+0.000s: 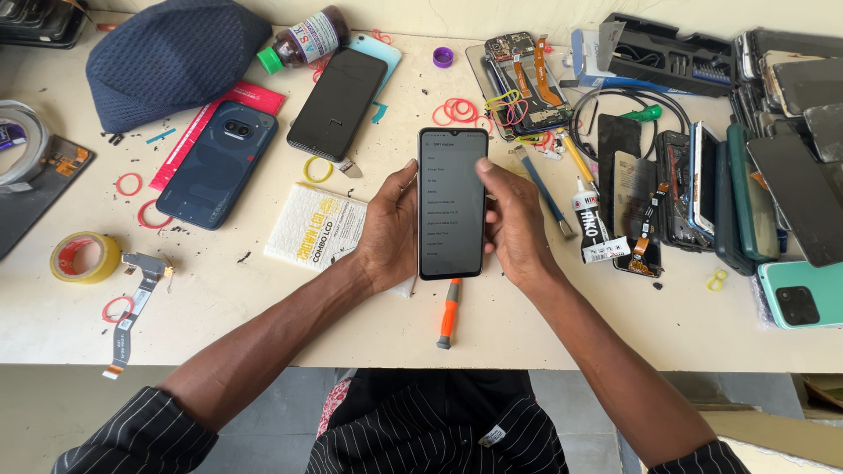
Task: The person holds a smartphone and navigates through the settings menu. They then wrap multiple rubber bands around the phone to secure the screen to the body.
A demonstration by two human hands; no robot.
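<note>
Two hands meet around one phone [452, 204] just above the middle of the table [263, 316]. You hold it with its long axis running straight away from you, the notched top end pointing toward the far edge of the table and the bottom end toward your body. Your left hand [389, 230] grasps its left edge, thumb laid along the side and fingers curled underneath, so that hand is clenched on the phone. Your right hand [512, 224] cups the right edge, and its thumb lies on the glass near the upper right of the screen. The screen is lit dark, smooth and glossy, with rows of pale text you cannot make out from here. A screwdriver [449, 313] with an orange handle lies just below the phone's bottom end, pointing the same way. Left of your left hand sits a white foam-like pad [314, 226] with a dimpled surface, and beyond it a dark blue phone [217, 164] lies face down, its matte back showing two camera lenses. A black phone [337, 104] lies slanted near the far edge. Red rubber bands [455, 111] are scattered about, and a roll of yellow tape [83, 256] rests at the far left.
</note>
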